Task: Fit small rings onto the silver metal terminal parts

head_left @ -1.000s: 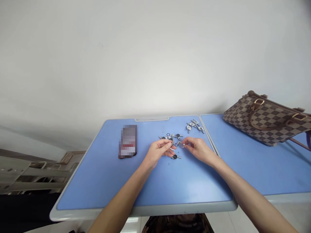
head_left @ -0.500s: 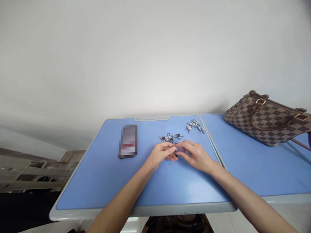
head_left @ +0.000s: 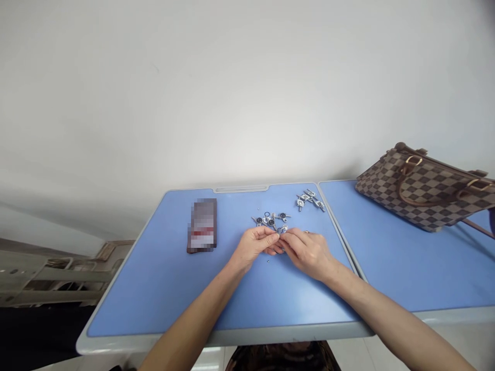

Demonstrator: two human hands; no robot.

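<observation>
My left hand point(head_left: 255, 244) and my right hand point(head_left: 307, 251) meet fingertip to fingertip over the blue table point(head_left: 162, 288), both pinched on a small metal part point(head_left: 281, 238) that is mostly hidden between them. Just beyond the fingers lies a scatter of small metal parts with black washers and rings point(head_left: 270, 219). A second cluster of assembled silver metal pieces point(head_left: 309, 200) lies farther back, near the table's right edge. A tiny loose piece point(head_left: 268, 261) rests on the table below my left hand.
A dark rectangular packet point(head_left: 202, 224) lies to the left of the parts. A brown checkered handbag point(head_left: 425, 188) sits on the adjoining blue table point(head_left: 406, 268) at the right. A white wall stands behind both tables. A grey frame shows at the lower left.
My right hand has moved left to join my left hand, and both now pinch the same small part. The black-headed piece that lay beside the hands is now covered by them.
</observation>
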